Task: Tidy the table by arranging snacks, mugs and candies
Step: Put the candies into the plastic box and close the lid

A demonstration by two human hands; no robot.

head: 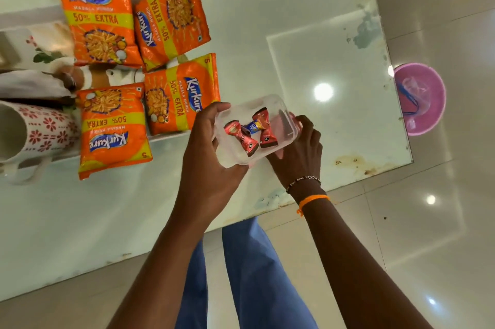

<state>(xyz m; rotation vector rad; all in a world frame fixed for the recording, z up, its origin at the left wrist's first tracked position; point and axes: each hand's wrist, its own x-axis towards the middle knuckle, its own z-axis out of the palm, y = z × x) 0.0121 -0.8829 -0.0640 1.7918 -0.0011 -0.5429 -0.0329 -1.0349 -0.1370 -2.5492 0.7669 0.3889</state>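
A patterned mug (34,132) is lying on its side at far left, mouth pointing left, beside four orange snack packets (113,128). The left hand (211,157) and right hand (300,152) are gripping a clear container (284,114) of wrapped candies (250,130) above the glass table (308,20), its long axis running diagonally.

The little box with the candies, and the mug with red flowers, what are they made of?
The box looks like clear, slightly frosted plastic: the candies and fingers show through its walls. The mug looks like glazed ceramic: white, thick-walled, shiny, with printed red flowers.
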